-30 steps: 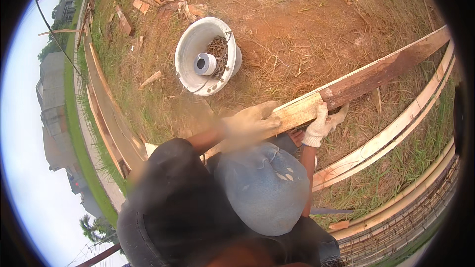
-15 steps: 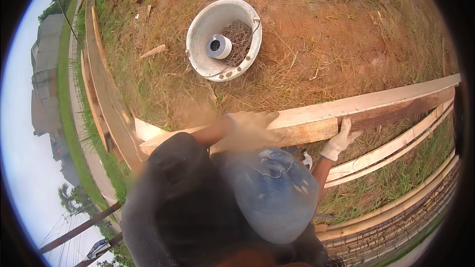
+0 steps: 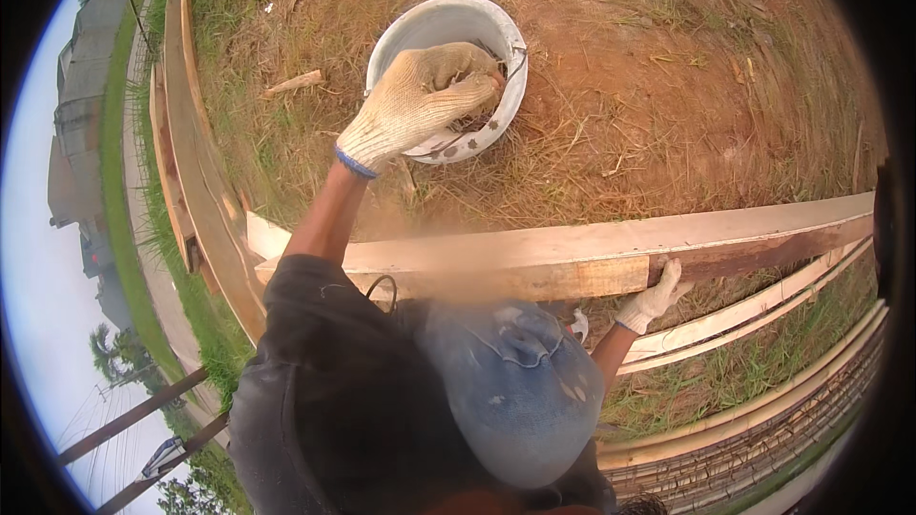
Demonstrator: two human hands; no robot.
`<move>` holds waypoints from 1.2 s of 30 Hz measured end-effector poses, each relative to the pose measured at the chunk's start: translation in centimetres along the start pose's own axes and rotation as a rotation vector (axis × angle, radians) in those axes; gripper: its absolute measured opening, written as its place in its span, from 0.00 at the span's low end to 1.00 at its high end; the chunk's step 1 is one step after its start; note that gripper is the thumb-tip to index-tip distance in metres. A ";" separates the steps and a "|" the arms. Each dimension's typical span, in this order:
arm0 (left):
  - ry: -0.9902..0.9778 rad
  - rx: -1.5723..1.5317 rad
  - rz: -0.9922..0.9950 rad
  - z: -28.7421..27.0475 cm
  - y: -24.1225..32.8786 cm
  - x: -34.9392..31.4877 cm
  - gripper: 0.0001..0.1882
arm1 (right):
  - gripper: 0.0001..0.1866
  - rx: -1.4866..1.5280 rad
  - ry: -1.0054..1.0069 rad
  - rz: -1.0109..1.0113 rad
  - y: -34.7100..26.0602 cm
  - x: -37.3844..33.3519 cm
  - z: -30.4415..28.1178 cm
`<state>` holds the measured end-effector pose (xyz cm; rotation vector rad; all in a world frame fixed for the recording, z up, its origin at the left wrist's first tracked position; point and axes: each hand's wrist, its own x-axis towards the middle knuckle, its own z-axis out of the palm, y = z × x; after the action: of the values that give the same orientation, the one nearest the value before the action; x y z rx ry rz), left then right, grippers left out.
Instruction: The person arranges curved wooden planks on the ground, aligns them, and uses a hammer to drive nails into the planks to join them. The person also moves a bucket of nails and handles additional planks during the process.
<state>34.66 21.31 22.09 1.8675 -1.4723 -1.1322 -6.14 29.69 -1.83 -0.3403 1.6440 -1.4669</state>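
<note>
My left hand (image 3: 429, 100), in a cream knitted glove with a blue cuff, is over a white bucket (image 3: 448, 17) beyond the long timber. Its thumb and fingers curl together; whatever lies between them is hidden. Thin brown nail-like pieces show below the fingers, and the glove covers most of the bucket's inside. At the near side of the pale timber (image 3: 592, 236), my gloved right hand (image 3: 654, 300) has its fingers bent up against the wood. They press near the joint where a light block (image 3: 601, 277) meets a darker board (image 3: 763, 250).
A whitish hammer head (image 3: 579, 324) shows beside my denim-covered knee (image 3: 515, 381). More planks (image 3: 725, 319) lie at the right, and long boards (image 3: 196, 162) run along the left. A wood scrap (image 3: 294, 84) rests on the grassy dirt.
My left hand has lifted off the timber and moved forward over the bucket, covering the spool seen there before. My right hand stays against the timber.
</note>
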 end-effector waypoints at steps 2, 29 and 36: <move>0.191 0.608 0.066 -0.7 -6.1 5.8 0.20 | 0.51 -0.063 0.010 -0.103 -1.4 0.7 -0.3; 0.595 0.111 -0.002 0.1 -6.9 1.5 0.17 | 0.20 -0.669 -0.595 -0.455 -6.4 -8.9 18.5; 0.487 -0.073 0.079 6.3 -8.2 8.3 0.15 | 0.25 -0.900 -0.490 -0.365 -5.4 -3.6 17.1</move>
<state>34.30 16.38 9.79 1.8467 -1.1958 -0.6222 6.89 19.46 6.05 -1.4326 1.7781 -0.6841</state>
